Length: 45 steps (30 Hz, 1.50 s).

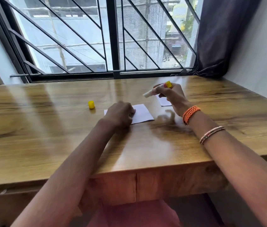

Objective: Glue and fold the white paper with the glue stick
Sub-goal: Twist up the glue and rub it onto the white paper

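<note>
Fingers of right hand [172, 95] grip cylindrical glue stick [155, 90] above flat white paper [143, 114]

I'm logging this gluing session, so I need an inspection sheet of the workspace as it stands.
Surface: glossy wooden desk with window glare.
Job's things: white paper sheet flat on the desk; uncapped glue stick with yellow base above it; yellow cap standing apart to the left.
Clutter: second small white paper piece under the right hand.
Grippers: left hand rests on the sheet; right hand grips the glue stick.
Cables: nothing seen.
Surroundings: barred window, dark curtain.
</note>
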Motion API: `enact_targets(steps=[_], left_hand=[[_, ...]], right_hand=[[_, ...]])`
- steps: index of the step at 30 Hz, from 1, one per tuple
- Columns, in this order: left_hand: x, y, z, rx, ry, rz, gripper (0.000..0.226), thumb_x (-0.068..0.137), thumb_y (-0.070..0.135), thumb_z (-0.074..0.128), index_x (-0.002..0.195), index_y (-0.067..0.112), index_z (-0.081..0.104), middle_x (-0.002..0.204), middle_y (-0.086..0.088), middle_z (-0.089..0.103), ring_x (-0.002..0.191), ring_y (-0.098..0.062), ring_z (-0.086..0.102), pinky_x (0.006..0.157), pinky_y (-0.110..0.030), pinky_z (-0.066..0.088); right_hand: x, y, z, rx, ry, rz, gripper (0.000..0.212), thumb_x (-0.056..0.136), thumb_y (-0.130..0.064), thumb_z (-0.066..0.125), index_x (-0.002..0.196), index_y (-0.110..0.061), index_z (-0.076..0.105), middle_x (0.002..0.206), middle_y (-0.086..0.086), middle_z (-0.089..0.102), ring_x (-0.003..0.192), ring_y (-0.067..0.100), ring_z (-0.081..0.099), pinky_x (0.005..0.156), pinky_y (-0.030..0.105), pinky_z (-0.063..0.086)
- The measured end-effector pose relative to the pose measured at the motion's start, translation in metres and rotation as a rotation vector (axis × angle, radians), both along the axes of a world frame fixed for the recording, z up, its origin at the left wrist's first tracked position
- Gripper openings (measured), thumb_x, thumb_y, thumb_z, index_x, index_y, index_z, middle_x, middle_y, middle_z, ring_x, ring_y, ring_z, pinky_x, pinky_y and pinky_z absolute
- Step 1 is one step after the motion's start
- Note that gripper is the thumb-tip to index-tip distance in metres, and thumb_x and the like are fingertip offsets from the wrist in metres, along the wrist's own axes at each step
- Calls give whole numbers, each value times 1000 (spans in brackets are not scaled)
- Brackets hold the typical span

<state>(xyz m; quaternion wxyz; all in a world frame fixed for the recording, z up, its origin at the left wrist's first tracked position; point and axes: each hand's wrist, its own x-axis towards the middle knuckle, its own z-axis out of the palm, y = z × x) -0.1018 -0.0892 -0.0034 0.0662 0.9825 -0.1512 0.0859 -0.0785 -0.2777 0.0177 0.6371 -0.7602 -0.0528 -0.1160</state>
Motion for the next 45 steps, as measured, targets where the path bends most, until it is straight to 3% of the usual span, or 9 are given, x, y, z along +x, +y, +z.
enact_targets(steps=[5,10,13,17,22,26,31,36,45], left_hand=[[-17,-18,7,237,-36,136,30,87,11,51,116,5,56,122,-16,55,112,-34,54,80,-33,42],[-10,2,37,117,243,21,54,86,-2,35,132,19,52,139,-9,48,126,-26,46,97,-31,39],[-11,19,45,92,319,-77,65,84,-5,35,140,27,42,148,2,39,136,-18,35,105,-24,29],[-8,36,26,38,415,-201,64,90,14,53,146,31,28,153,9,29,141,-13,27,110,-24,20],[11,42,-1,-70,223,-185,42,89,37,55,130,39,47,141,9,49,135,-17,37,115,-45,9],[19,33,-10,-32,115,-82,46,89,51,47,134,39,43,146,10,41,141,-13,27,113,-53,-7],[31,17,-6,77,83,-59,46,88,58,43,131,45,45,145,7,38,137,-23,17,111,-57,-1],[43,11,-13,0,77,-46,49,87,59,43,134,43,43,146,8,35,141,-21,11,111,-57,-4],[37,-1,-17,65,21,77,53,94,56,25,139,32,39,150,3,34,146,-25,3,109,-60,-14]], right_hand=[[7,11,-13,46,-14,-57,1,73,-10,70,73,-10,69,78,4,67,79,15,58,69,24,46],[-2,17,-11,-23,-5,-11,6,76,-9,70,75,-14,67,74,3,61,68,11,51,51,11,42],[-5,13,-10,20,22,-19,5,78,-10,69,79,-15,66,74,1,59,70,13,50,60,22,41],[-3,11,-12,35,10,-12,6,82,-19,70,83,-14,67,81,3,66,74,13,54,68,27,45],[10,13,-13,-57,-120,19,16,80,-28,74,77,-13,70,76,5,67,67,7,54,64,22,43],[22,11,-17,-109,-193,-41,32,77,-37,76,80,-5,74,77,9,71,70,13,58,68,34,47],[36,19,-22,-343,-163,-159,22,76,-34,76,75,-12,72,69,-4,68,64,10,58,57,23,42],[56,24,-21,-345,-157,-235,6,68,-28,73,70,-28,67,83,0,73,89,22,67,84,44,54],[54,20,-17,-372,-171,-233,13,64,-30,74,67,-28,62,82,-1,70,89,24,66,86,51,52]])
